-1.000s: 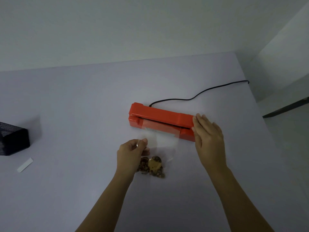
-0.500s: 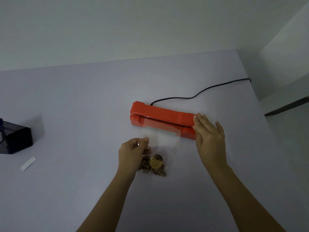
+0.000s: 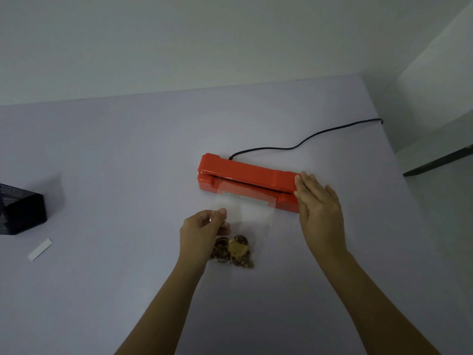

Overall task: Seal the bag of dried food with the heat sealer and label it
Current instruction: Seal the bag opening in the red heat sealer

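An orange heat sealer [image 3: 245,174] lies across the middle of the table, its lid down. A clear plastic bag [image 3: 252,213] has its open end in the sealer's slot; brown dried food [image 3: 234,251] sits at its near end. My left hand [image 3: 202,231] pinches the bag's left edge between thumb and fingers. My right hand [image 3: 318,203] rests flat, fingers together, on the right end of the sealer's lid. A small white label strip [image 3: 39,249] lies on the table far to the left.
A black power cord [image 3: 307,140] runs from the sealer's back toward the table's right edge. A black mesh box [image 3: 21,210] stands at the left edge. The table [image 3: 115,162] meets a wall at the back and drops off on the right.
Both hands and the bag hold nearly the same pose. Only the camera view has drifted slightly, bringing more of the black box into view.
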{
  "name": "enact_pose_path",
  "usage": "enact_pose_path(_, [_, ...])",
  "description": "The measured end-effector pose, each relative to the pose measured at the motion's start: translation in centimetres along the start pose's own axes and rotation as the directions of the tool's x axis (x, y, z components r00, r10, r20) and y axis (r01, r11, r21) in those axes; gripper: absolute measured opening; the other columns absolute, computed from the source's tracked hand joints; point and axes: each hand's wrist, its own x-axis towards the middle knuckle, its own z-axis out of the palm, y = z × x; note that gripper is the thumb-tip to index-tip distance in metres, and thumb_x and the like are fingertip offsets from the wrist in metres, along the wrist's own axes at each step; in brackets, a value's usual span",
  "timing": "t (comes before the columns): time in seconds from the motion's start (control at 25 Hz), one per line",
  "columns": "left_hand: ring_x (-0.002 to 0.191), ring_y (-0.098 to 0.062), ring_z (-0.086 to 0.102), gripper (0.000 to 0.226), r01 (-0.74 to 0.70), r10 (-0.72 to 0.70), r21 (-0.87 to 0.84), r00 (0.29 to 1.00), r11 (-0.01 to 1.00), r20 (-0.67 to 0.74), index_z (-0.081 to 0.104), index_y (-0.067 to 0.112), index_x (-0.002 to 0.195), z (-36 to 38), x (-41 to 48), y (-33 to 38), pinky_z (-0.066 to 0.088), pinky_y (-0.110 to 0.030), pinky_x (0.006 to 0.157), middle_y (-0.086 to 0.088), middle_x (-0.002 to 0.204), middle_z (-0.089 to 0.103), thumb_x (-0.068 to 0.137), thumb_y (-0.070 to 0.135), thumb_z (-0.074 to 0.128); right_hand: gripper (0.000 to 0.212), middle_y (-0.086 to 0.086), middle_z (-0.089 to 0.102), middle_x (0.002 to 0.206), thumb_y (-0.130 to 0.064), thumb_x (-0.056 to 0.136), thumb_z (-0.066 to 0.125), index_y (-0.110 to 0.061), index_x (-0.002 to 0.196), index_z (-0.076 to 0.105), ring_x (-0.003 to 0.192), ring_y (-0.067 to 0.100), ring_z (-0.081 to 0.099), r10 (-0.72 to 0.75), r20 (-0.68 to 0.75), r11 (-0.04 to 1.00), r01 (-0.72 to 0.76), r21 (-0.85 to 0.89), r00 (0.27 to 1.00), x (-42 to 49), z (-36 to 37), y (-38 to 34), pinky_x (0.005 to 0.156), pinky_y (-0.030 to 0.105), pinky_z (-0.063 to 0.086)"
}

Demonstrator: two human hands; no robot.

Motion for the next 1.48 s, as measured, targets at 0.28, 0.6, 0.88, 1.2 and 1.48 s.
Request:
enact_pose_path(0.28, [0.063,-0.018,0.07,0.02,-0.001,0.001,-0.012,1.0,1.0,0.003,0.07,0.007,0.08,-0.06,0.03,-0.03,0.053,-0.025,0.062,-0.003,0.065,0.07,0.086,0.025,0.064,0.033,0.016,0.059,0.127,-0.007,0.087,0.054,-0.002,0.119,0.06,0.119,0.03,0.055,0.004,-0.001,1.0,-0.004,0.01,1.0,-0.13,0.12,0.11,0.102,0.044,0.033])
enact_pose_path(0.6, [0.065,-0.02,0.071,0.02,-0.014,0.014,-0.015,1.0,1.0,0.011,0.07,0.008,0.081,0.0,0.1,-0.19,0.056,-0.03,0.069,-0.004,0.066,0.07,0.086,0.027,0.064,0.034,0.016,0.058,0.127,-0.008,0.087,0.053,-0.001,0.12,0.06,0.12,0.03,0.054,0.014,-0.002,0.999,-0.014,0.03,1.0,-0.13,0.13,0.01,0.103,0.043,0.032])
enact_pose_path(0.88, [0.066,-0.02,0.071,0.021,-0.02,0.02,-0.002,1.0,1.0,0.011,0.07,0.007,0.082,-0.08,0.2,-0.3,0.057,-0.032,0.072,-0.006,0.068,0.071,0.086,0.027,0.064,0.034,0.016,0.058,0.128,-0.008,0.087,0.053,-0.002,0.12,0.06,0.12,0.03,0.053,0.014,0.003,0.999,-0.014,0.03,1.0,-0.13,0.12,0.04,0.103,0.043,0.032])
enact_pose_path(1.2, [0.065,-0.02,0.071,0.019,-0.022,0.022,0.0,1.0,1.0,0.01,0.07,0.008,0.08,-0.12,0.28,-0.26,0.057,-0.034,0.071,-0.001,0.063,0.07,0.086,0.025,0.064,0.033,0.014,0.058,0.129,-0.012,0.089,0.052,-0.003,0.121,0.059,0.122,0.029,0.052,0.017,-0.004,0.999,-0.017,0.042,1.0,-0.22,0.27,0.05,0.105,0.042,0.03])
enact_pose_path(1.48, [0.066,-0.021,0.071,0.02,-0.013,0.013,0.003,1.0,1.0,0.017,0.07,0.006,0.082,-0.09,0.31,-0.24,0.056,-0.032,0.07,-0.003,0.065,0.069,0.086,0.025,0.063,0.034,0.015,0.059,0.128,-0.018,0.092,0.048,-0.003,0.119,0.06,0.12,0.029,0.054,-0.001,0.037,0.997,-0.002,0.076,0.999,0.31,-0.47,0.09,0.105,0.043,0.031])
